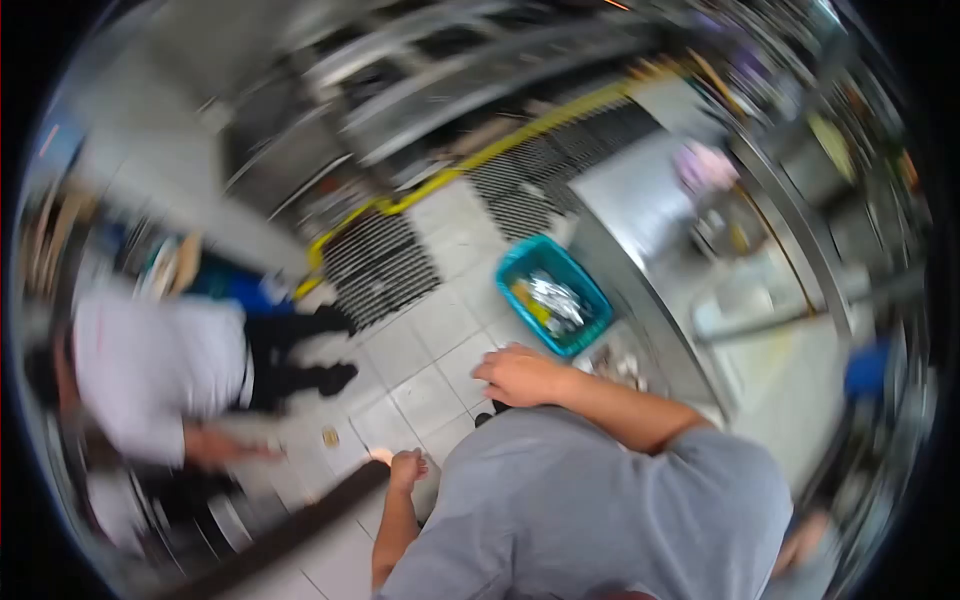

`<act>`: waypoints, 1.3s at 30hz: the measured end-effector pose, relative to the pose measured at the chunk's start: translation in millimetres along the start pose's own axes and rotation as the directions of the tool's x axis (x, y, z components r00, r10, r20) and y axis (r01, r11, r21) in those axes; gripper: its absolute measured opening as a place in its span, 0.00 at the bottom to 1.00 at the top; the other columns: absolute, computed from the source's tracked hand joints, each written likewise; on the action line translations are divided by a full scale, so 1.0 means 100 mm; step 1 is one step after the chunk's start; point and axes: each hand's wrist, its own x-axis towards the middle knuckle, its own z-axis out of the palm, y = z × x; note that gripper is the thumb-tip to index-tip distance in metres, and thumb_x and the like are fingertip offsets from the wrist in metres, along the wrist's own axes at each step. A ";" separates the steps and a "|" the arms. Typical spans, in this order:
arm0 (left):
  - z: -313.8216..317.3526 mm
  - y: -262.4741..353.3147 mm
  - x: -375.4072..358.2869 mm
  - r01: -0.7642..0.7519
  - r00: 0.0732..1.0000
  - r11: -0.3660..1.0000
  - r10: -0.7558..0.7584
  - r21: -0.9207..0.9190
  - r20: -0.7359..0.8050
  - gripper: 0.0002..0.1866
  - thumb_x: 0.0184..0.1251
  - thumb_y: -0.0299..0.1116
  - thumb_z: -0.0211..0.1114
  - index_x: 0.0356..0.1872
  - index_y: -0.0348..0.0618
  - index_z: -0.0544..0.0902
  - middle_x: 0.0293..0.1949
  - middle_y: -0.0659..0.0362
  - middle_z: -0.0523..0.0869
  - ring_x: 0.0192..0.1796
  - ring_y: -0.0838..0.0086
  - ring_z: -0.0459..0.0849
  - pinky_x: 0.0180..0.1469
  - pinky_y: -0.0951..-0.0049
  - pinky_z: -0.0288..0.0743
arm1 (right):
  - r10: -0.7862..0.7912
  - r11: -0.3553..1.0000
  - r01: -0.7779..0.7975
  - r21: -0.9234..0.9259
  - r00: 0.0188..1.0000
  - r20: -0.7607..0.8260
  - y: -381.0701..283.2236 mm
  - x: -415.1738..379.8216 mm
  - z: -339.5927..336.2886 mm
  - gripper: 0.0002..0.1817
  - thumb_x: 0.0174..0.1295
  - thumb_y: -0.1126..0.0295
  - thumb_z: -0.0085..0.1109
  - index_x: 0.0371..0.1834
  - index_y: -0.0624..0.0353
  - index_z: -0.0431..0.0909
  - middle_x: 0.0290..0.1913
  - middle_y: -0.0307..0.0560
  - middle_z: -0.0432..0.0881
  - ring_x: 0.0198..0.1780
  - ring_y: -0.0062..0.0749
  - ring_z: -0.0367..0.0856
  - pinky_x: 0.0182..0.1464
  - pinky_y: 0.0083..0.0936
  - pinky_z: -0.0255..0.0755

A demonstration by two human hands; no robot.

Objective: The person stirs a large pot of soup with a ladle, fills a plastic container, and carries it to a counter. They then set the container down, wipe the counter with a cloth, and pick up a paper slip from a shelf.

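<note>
My right hand (pixel 522 375) hangs in front of my grey shirt, above the tiled floor, with its fingers loosely curled; whether they hold anything is hidden. Nearest to it is a teal bin (pixel 507 275) on the floor, with shiny foil-like and yellow items inside. My left hand (pixel 407 470) is lower and to the left, closed, beside a dark edge (pixel 330 500). Anything inside that hand is too small to make out.
A co-worker in a white shirt (pixel 155 360) stands at the left. Steel counter (pixel 640 200) at the right bears a pink cloth (pixel 705 167) and a bowl. Black floor mats (pixel 375 262) and a yellow strip (pixel 480 155) run before the steel kitchen equipment.
</note>
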 end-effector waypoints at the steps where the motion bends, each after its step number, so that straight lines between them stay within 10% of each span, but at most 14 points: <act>1: -0.17 0.38 0.21 0.007 1.000 0.999 -0.007 0.041 -0.005 0.13 0.79 0.39 0.67 0.43 0.37 0.83 0.31 0.54 0.86 0.25 0.67 0.85 0.28 0.67 0.84 | 0.012 1.000 -0.012 -0.006 0.999 0.046 0.07 0.08 -0.05 0.16 0.73 0.59 0.66 0.55 0.57 0.86 0.52 0.54 0.89 0.58 0.54 0.89 0.63 0.52 0.77; 9: -0.94 2.57 1.80 0.009 0.991 1.000 -0.009 -0.002 -0.133 0.10 0.84 0.37 0.64 0.41 0.42 0.79 0.27 0.58 0.83 0.23 0.71 0.83 0.22 0.69 0.78 | 0.305 0.948 -0.311 -0.059 0.948 -0.094 1.38 1.52 -0.40 0.13 0.66 0.62 0.69 0.47 0.58 0.89 0.50 0.55 0.90 0.55 0.55 0.91 0.64 0.52 0.77; 10: -1.08 2.63 2.07 -0.214 0.976 0.967 0.206 0.136 0.069 0.09 0.85 0.36 0.62 0.42 0.43 0.79 0.26 0.59 0.83 0.23 0.71 0.82 0.21 0.69 0.76 | 0.271 0.957 -0.279 -0.078 0.957 -0.100 1.49 1.74 -0.50 0.11 0.65 0.64 0.68 0.45 0.58 0.89 0.49 0.55 0.91 0.53 0.54 0.91 0.61 0.52 0.79; 11: -1.09 2.78 2.38 -0.461 0.868 0.862 0.388 0.211 0.310 0.09 0.85 0.36 0.60 0.43 0.43 0.79 0.25 0.59 0.82 0.23 0.71 0.82 0.20 0.69 0.74 | 0.243 0.960 -0.257 -0.111 0.962 -0.123 1.65 1.96 -0.65 0.10 0.64 0.66 0.67 0.43 0.57 0.89 0.47 0.55 0.92 0.52 0.54 0.92 0.58 0.52 0.81; 12: -0.97 3.02 2.59 -0.884 0.433 0.271 0.783 0.382 0.446 0.10 0.84 0.38 0.60 0.41 0.43 0.79 0.23 0.60 0.78 0.23 0.68 0.81 0.21 0.66 0.73 | 0.164 0.977 -0.186 -0.105 0.969 -0.185 1.81 2.26 -0.66 0.08 0.62 0.67 0.67 0.41 0.57 0.90 0.45 0.54 0.93 0.50 0.52 0.93 0.54 0.52 0.83; 20: 0.33 5.85 4.06 -0.932 0.353 0.034 0.308 0.361 0.884 0.11 0.81 0.40 0.63 0.44 0.44 0.82 0.29 0.55 0.84 0.29 0.60 0.86 0.32 0.58 0.79 | 0.345 0.914 -0.393 -0.098 0.884 -0.316 1.47 3.49 -1.51 0.12 0.63 0.59 0.71 0.39 0.56 0.94 0.43 0.54 0.95 0.48 0.54 0.94 0.51 0.53 0.85; 22: 0.30 6.44 4.28 -0.908 0.393 -0.065 0.203 0.413 0.897 0.11 0.81 0.41 0.63 0.44 0.44 0.83 0.31 0.53 0.86 0.31 0.58 0.88 0.34 0.56 0.81 | 0.416 0.905 -0.400 0.146 0.754 -0.509 1.26 3.43 -1.32 0.17 0.65 0.57 0.71 0.47 0.58 0.92 0.48 0.57 0.92 0.53 0.56 0.92 0.56 0.54 0.83; 26: 0.65 7.14 4.62 -0.841 0.485 -0.211 0.112 0.498 0.867 0.12 0.79 0.42 0.65 0.46 0.44 0.86 0.35 0.50 0.89 0.35 0.54 0.90 0.40 0.51 0.84 | 0.736 0.673 -0.674 0.304 0.570 -0.366 0.96 2.78 -0.84 0.15 0.66 0.60 0.69 0.49 0.58 0.89 0.48 0.56 0.90 0.57 0.56 0.91 0.61 0.54 0.82; 29: 0.88 7.66 4.84 -0.744 0.580 -0.345 0.090 0.572 0.810 0.13 0.78 0.43 0.66 0.47 0.44 0.87 0.38 0.48 0.91 0.38 0.50 0.92 0.45 0.48 0.87 | 0.911 0.364 -0.861 0.354 0.252 -0.326 0.63 2.19 -0.33 0.14 0.68 0.61 0.68 0.49 0.58 0.87 0.50 0.54 0.88 0.58 0.51 0.89 0.59 0.47 0.82; 30: 1.22 7.76 4.79 -0.467 0.857 0.426 0.001 0.775 0.515 0.10 0.78 0.40 0.63 0.37 0.47 0.82 0.24 0.57 0.79 0.22 0.56 0.81 0.26 0.49 0.76 | 0.961 0.259 -0.891 0.374 0.199 -0.191 0.54 1.98 -0.20 0.14 0.70 0.61 0.66 0.50 0.59 0.87 0.51 0.53 0.89 0.57 0.52 0.89 0.59 0.49 0.82; 35: 2.80 7.36 3.97 -0.603 0.763 0.191 -0.146 0.775 0.630 0.10 0.79 0.38 0.65 0.42 0.43 0.80 0.26 0.59 0.75 0.19 0.66 0.74 0.20 0.61 0.69 | 0.948 -0.037 -0.775 0.630 -0.228 -0.224 -0.36 1.35 0.32 0.20 0.72 0.57 0.66 0.60 0.59 0.85 0.53 0.55 0.88 0.57 0.55 0.89 0.60 0.52 0.81; 39: 3.88 5.84 2.80 -0.778 0.572 0.102 -0.292 0.620 0.767 0.17 0.79 0.42 0.68 0.56 0.40 0.83 0.41 0.52 0.89 0.31 0.63 0.90 0.29 0.63 0.86 | 0.934 -0.058 -0.734 0.677 -0.279 -0.223 -0.78 0.94 0.89 0.22 0.73 0.56 0.67 0.63 0.57 0.85 0.55 0.56 0.88 0.58 0.56 0.89 0.60 0.53 0.82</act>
